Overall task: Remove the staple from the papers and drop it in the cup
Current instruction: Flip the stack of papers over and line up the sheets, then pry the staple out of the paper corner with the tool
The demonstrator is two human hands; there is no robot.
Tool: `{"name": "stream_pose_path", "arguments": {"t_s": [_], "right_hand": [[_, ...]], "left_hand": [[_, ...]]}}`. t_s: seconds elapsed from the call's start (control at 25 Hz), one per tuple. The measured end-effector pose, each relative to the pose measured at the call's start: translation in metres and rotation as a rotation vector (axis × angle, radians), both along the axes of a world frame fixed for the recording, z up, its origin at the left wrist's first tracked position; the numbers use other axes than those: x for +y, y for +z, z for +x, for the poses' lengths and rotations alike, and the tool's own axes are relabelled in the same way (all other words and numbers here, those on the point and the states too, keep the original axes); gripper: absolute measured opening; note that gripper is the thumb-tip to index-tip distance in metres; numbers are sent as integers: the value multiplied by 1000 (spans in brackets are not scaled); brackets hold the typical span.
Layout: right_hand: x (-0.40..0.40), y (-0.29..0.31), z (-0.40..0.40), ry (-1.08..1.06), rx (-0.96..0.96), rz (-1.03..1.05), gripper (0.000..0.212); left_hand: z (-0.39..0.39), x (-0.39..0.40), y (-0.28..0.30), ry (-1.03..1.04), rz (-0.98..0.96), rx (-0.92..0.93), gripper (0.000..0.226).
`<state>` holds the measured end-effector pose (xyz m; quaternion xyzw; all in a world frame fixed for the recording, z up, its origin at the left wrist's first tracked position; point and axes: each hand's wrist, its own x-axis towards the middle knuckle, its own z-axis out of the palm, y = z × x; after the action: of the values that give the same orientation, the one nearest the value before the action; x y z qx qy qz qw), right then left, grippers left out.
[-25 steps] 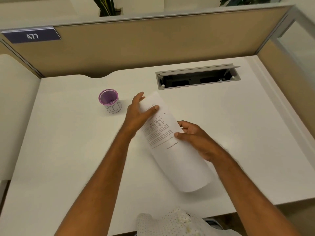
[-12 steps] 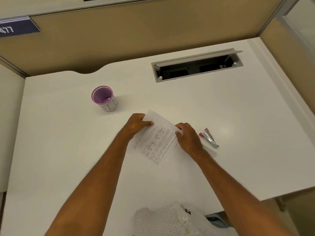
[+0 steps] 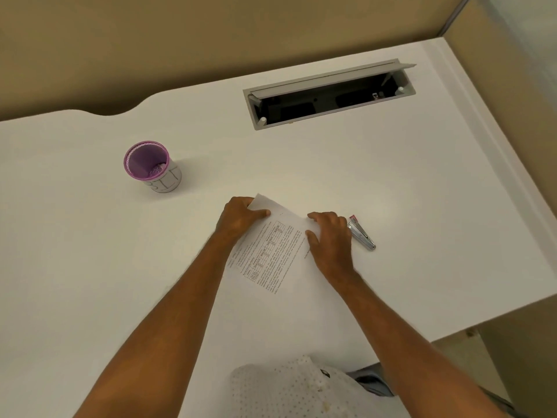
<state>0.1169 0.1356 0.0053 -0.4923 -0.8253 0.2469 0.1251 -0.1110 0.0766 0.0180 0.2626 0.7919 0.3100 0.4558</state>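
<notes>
The printed white papers (image 3: 275, 251) lie flat on the white desk (image 3: 90, 267), turned at an angle. My left hand (image 3: 241, 218) pinches their far left corner, thumb on top. My right hand (image 3: 330, 239) presses flat on their right edge with fingers spread. A small metal staple remover (image 3: 361, 233) with a red tip lies on the desk just right of my right hand. The purple-rimmed cup (image 3: 152, 165) stands upright to the far left, apart from both hands. The staple itself is too small to make out.
An open grey cable hatch (image 3: 328, 95) is sunk into the desk at the back. Tan partition walls (image 3: 211, 34) close off the back and right sides. The desk's front edge (image 3: 497, 321) cuts in at the lower right.
The papers, curled up in both hands a second ago, now lie flat on the desk. My view tilted down, and the staple remover came into sight.
</notes>
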Motion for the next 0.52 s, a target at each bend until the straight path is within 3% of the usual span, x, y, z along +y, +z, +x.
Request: {"name": "stream_pose_path", "arguments": {"t_s": [0.12,0.28,0.52], "right_hand": [[8,1,16,-134,53,65,42],[14,1,42,-434,-124,6,52],[18,2,50,-495,-208,-62,37]], "left_hand": [[0,-1,-5,14,-17,19,21],[2,-2,-5,22,-42,37,19],[7,-3,-4,28,-70,67,20]]}}
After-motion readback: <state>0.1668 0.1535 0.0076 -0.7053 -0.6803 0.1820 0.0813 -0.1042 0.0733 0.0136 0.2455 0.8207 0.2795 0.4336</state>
